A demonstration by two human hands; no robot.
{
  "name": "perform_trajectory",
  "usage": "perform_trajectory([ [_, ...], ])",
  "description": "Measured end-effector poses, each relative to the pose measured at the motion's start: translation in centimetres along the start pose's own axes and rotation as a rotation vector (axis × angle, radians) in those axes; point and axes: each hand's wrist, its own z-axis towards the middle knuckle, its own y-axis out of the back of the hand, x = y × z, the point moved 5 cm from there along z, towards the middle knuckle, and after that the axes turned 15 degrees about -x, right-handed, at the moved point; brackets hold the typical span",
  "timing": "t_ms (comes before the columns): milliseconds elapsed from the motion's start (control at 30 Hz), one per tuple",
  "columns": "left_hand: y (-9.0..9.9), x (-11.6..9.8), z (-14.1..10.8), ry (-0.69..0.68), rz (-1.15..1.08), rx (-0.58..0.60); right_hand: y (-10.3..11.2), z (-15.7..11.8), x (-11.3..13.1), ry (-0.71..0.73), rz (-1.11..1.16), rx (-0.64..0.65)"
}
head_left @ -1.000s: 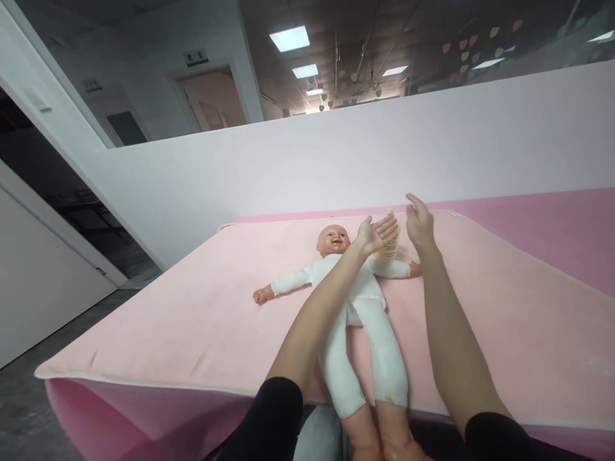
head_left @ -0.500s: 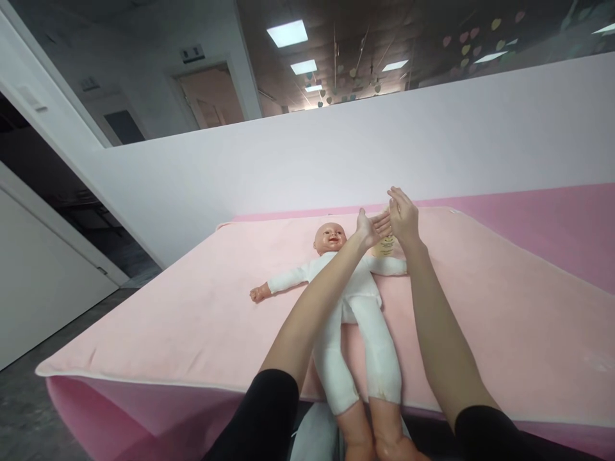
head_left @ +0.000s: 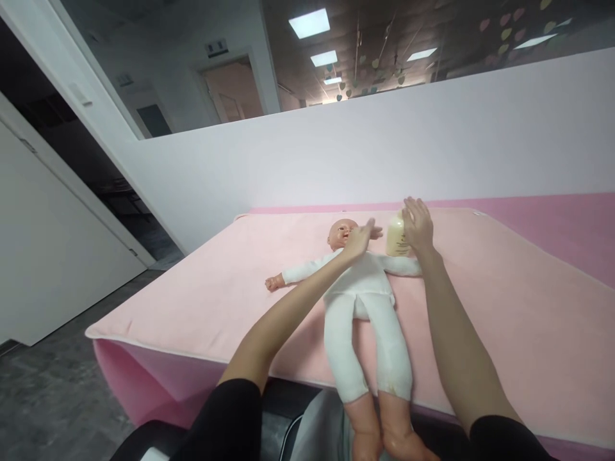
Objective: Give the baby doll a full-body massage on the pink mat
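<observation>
A baby doll [head_left: 362,282] with a cloth body lies on its back on a pink blanket [head_left: 192,288], its feet over the near edge. My left hand [head_left: 361,241] is above the doll's upper chest, partly covering its chin; the fingers are stretched out and hold nothing. Beside a pale yellow bottle [head_left: 396,235], my right hand [head_left: 419,221] is raised with straight fingers and nothing in it. It overlaps the bottle's right edge in view; whether it touches the bottle I cannot tell. The bottle stands beyond the doll's outstretched arm.
Behind the blanket rises a white wall [head_left: 336,160] with a dark window above it. A white door [head_left: 57,243] and grey floor [head_left: 62,358] are at the left. Under my arms, at the near edge, is a grey-clad leg [head_left: 321,429].
My hands have moved apart. The left went left and down over the doll's chest, uncovering more of the bottle. The view has turned slightly left.
</observation>
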Motion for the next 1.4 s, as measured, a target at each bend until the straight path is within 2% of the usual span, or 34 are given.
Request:
perform_trajectory([
  [33,1.5,0.4,-1.2,-0.141,0.153,-0.020,0.1,0.2,0.4,0.034,-0.013,-0.018],
  [67,2.8,0.9,-2.6,-0.253,0.283,0.008,0.3,0.4,1.0,0.064,-0.019,-0.039],
  [133,4.4,2.4,-5.4,-0.374,0.431,0.183,0.6,0.8,2.2,0.110,-0.011,-0.086],
  [200,5.6,3.6,-7.7,-0.450,0.505,0.282,0.9,1.2,3.8,0.147,0.005,-0.133],
  [267,6.2,4.5,-8.9,-0.439,0.566,0.307,1.0,1.3,5.6,0.184,0.015,-0.165],
  [333,6.1,4.8,-9.2,-0.438,0.597,0.288,1.0,1.2,7.6,0.222,0.016,-0.185],
  [467,5.9,5.1,-8.7,-0.453,0.674,0.156,-0.2,-0.5,11.6,0.322,0.028,-0.155],
  [633,6.6,6.0,-8.0,-0.394,0.723,0.014,-3.6,-6.4,14.6,0.420,0.033,0.109],
  [767,7.0,6.9,-7.2,-0.390,0.712,-0.041,-5.3,-11.8,14.5,0.441,0.073,0.341],
  [833,7.4,7.3,-6.7,-0.376,0.706,-0.086,-4.7,-13.0,13.8,0.344,0.081,0.323],
  [933,8.0,7.6,-6.2,-0.372,0.732,-0.157,-2.7,-13.4,12.6,0.150,0.093,0.262],
  [1067,9.6,7.6,-5.7,-0.378,0.935,-0.339,-1.0,-14.3,12.4,0.144,0.229,0.533],
  [1133,10.3,7.8,-5.5,-0.364,1.041,-0.392,-0.6,-14.5,12.0,0.130,0.270,0.624],
  [1233,10.8,8.1,-5.4,-0.363,1.108,-0.378,-0.8,-14.6,10.7,0.102,0.186,0.663],
  [1400,10.8,7.5,-6.2,-0.356,1.015,-0.363,-1.6,-14.6,8.3,0.000,-0.079,0.749],
])
